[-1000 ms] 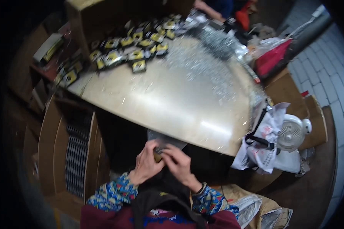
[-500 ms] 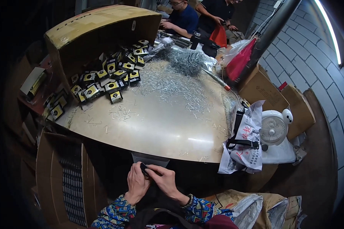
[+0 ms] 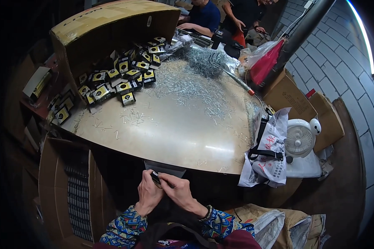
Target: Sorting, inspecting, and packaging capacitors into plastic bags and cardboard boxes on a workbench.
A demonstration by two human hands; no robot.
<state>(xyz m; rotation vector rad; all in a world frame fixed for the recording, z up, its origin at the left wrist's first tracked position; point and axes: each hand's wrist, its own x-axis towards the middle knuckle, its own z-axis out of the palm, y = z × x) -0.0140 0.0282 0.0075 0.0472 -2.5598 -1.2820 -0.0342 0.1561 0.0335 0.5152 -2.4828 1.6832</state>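
Note:
A small dark box (image 3: 155,177) sits between my two hands, just off the near edge of the table. My left hand (image 3: 148,191) is closed round its left side. My right hand (image 3: 178,190) pinches its right side with thumb and fingers, which hide much of the box. On the table, several small black-and-yellow boxes (image 3: 125,87) lie heaped at the mouth of a large carton (image 3: 112,18) on its side. Thin shiny metal pins (image 3: 195,89) are scattered over the tabletop (image 3: 162,128), with a dense tangle of them (image 3: 205,62) farther back.
At lower left stands an open carton (image 3: 50,186) holding rows of dark small boxes (image 3: 78,199). A white fan (image 3: 299,139) and a white printed bag (image 3: 266,162) are at the table's right end. Sacks (image 3: 274,226) lie at lower right. Two people (image 3: 205,18) work beyond the table.
Both hands keep hold of the box; it shows more between the fingers now, and the right fingers have shifted slightly along it. The view has tilted a little.

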